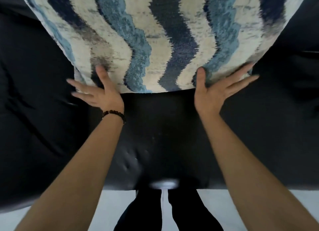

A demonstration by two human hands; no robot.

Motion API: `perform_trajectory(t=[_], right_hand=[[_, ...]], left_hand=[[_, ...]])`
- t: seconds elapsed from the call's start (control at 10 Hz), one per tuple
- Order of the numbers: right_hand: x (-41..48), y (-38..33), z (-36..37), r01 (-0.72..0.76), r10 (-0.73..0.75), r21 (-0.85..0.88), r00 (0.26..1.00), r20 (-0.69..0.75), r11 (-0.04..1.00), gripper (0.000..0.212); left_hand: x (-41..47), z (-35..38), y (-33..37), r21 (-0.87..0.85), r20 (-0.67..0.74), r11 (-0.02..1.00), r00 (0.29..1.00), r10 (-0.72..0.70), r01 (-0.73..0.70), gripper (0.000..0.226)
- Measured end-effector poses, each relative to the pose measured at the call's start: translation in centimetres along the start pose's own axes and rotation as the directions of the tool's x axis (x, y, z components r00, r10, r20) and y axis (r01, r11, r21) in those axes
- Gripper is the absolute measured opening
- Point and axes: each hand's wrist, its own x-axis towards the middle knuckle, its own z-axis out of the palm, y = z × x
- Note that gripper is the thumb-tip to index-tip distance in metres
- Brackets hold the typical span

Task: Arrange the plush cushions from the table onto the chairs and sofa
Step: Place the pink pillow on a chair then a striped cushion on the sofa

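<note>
A large plush cushion (160, 37) with wavy blue, navy and cream stripes stands on the black leather sofa (169, 141), with its lower edge on the seat and its upper part against the backrest. My left hand (98, 92) is at its lower left corner, thumb on the cushion face and fingers spread. My right hand (214, 91) is at the lower right corner, also with thumb up on the fabric and fingers fanned out. Neither hand is closed around the cushion. The cushion's top is cut off by the frame.
The sofa's dark seat fills the view left and right of the cushion. Its front edge (241, 186) runs across the bottom. Below it is pale floor (198, 210), where my legs in black trousers (146, 211) stand.
</note>
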Motion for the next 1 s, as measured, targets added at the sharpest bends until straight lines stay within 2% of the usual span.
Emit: perform_trajectory(t=[0.1,0.2,0.3,0.4,0.5,0.6,0.7,0.8,0.9,1.0], right_hand=[[-0.1,-0.1,0.6,-0.217,0.176,0.224,0.966,0.191,0.950,0.124],[2.8,0.3,0.2,-0.161,0.082,0.245,0.949,0.303,0.956,0.127],[3.0,0.4,-0.4,-0.149,0.073,0.207,0.940,0.334,0.967,0.124],[1.3,-1.4,-1.2,0.213,-0.214,0.067,0.977,0.006,0.975,0.096],[1.7,-5.0,-0.3,0.625,-0.647,-0.237,0.762,-0.021,0.744,0.071],[6.4,-8.2,-0.2,0.703,-0.763,-0.457,0.641,0.077,0.544,0.080],[12.3,-7.3,-2.7,0.568,-0.598,-0.612,0.780,0.187,0.550,0.100],[12.7,-5.3,-3.6,0.452,-0.530,-0.526,0.848,0.002,0.721,0.108],[9.2,-3.8,-2.4,0.377,-0.457,-0.351,0.871,-0.182,0.857,0.102],[6.9,-1.0,-1.4,0.325,-0.363,-0.205,0.913,-0.188,0.923,0.100]], left_hand=[[0.1,0.8,1.0,-0.120,0.123,0.992,0.992,-0.022,0.037,0.091],[2.6,1.5,2.8,-0.043,0.238,0.999,0.971,0.034,-0.024,0.093],[3.3,0.8,2.0,0.028,0.333,0.997,0.941,0.063,-0.077,0.091],[1.0,-0.1,2.2,-0.022,0.171,0.989,0.974,0.147,-0.146,0.074],[-0.6,0.5,4.1,0.187,0.061,0.814,0.833,0.549,-0.550,0.076],[1.5,3.0,7.4,0.372,0.098,0.612,0.685,0.721,-0.698,0.082],[5.4,3.6,9.7,0.510,0.070,0.596,0.721,0.690,-0.620,0.090],[6.3,2.3,9.1,0.469,0.077,0.556,0.659,0.748,-0.686,0.088],[3.3,1.8,5.6,0.430,0.010,0.676,0.752,0.659,-0.598,0.083],[0.4,1.7,-0.2,0.370,0.080,0.784,0.857,0.508,-0.499,0.088]])
